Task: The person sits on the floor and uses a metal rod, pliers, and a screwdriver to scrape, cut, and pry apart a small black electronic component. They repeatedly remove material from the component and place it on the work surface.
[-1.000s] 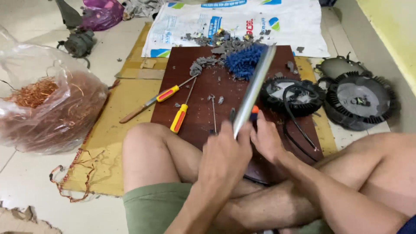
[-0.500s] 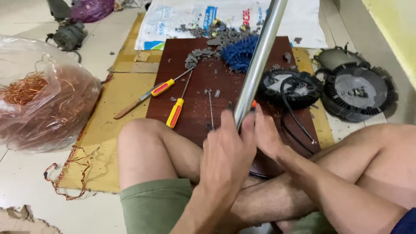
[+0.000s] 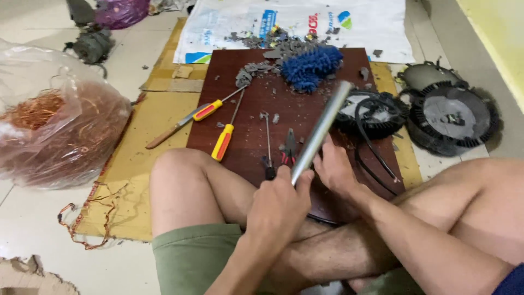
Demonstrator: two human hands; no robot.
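The left hand [image 3: 278, 205] has its grip wrapped tight round the metal pipe [image 3: 319, 131], raised over the brown board [image 3: 305, 112]; the right hand [image 3: 334, 170] presses down beside it, steadying something hidden beneath.

Two hands, left [image 3: 278, 205] and right [image 3: 334, 170], on one metal pipe [image 3: 321, 130]; two yellow-handled screwdrivers [image 3: 222, 142] and one dark-handled screwdriver [image 3: 268, 147]; one knife [image 3: 173, 130]; one pair of pliers [image 3: 289, 148]; one blue fuzzy clump [image 3: 311, 66]; one brown board [image 3: 273, 104]; two round black fan motors [image 3: 453, 117]; one clear bag of copper wire [image 3: 60, 131]; one purple bag [image 3: 121, 11]; one printed white sack [image 3: 371, 24]
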